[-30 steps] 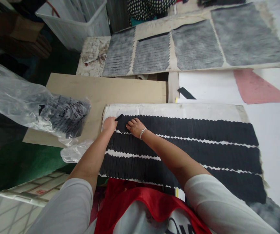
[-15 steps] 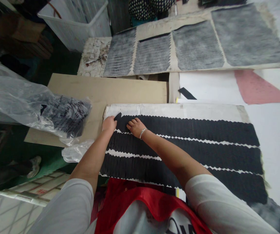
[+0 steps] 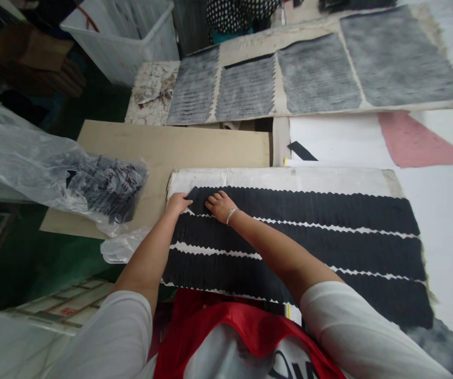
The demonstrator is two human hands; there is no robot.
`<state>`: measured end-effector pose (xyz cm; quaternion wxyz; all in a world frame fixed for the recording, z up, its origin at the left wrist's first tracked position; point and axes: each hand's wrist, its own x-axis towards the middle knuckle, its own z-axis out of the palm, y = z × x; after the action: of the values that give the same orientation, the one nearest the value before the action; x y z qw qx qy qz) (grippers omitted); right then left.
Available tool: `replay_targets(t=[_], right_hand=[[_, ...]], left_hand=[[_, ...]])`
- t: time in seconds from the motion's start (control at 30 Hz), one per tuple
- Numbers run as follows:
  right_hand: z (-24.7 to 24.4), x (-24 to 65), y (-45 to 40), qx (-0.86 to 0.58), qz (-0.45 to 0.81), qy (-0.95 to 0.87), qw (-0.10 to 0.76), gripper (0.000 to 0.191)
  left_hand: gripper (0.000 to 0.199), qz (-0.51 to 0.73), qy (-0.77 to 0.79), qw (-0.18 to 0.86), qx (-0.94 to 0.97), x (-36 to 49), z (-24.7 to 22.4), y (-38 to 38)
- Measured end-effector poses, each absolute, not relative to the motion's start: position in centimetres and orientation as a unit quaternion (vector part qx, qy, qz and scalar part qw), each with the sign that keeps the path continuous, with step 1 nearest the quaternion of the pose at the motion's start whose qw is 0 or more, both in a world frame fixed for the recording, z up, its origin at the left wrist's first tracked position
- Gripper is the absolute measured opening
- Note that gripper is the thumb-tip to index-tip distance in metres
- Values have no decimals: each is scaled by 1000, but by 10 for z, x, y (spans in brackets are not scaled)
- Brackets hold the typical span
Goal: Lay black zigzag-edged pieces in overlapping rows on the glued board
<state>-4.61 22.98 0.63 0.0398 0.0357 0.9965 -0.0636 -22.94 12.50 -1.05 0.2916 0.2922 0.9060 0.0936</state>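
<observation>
Green floor (image 3: 72,255), whitish board (image 3: 258,179), black strips (image 3: 329,210)

Light is diffuse, the floor (image 3: 44,258) dim, the plastic bag (image 3: 48,158) glinting, edges soft.

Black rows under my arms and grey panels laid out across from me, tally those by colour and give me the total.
Black rows: 3
Grey panels: 4
Total: 7

The green floor (image 3: 64,252) (dim in places) showed at left; far left, a white bin (image 3: 151,48) stood right of brown cardboard (image 3: 44,50).
</observation>
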Motion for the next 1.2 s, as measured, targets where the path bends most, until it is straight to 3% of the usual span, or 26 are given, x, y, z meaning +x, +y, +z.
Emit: replay_targets(t=[0.1,0.47,0.67,0.87,1.03,1.13,1.2], right_hand=[[6,-46,230,37,-62,997,36,33],[3,-46,231,39,-86,995,28,32],[24,-28,222,80,-112,989,-45,33],[46,48,186,189,-178,961,-96,40],[53,166,123,287,-289,911,-66,39],[70,234,88,372,-351,856,-73,35],[99,268,82,452,-364,803,-134,33]], left_hand=[[25,43,905,240,347,-227,-3,128],[28,-10,915,200,349,-213,10,132],[58,22,917,100,385,-201,19,123],[58,151,898,16,414,-182,32,116],[50,249,844,55,472,-121,53,101],[44,282,809,154,492,-69,82,100],[44,336,771,244,482,-32,116,100]])
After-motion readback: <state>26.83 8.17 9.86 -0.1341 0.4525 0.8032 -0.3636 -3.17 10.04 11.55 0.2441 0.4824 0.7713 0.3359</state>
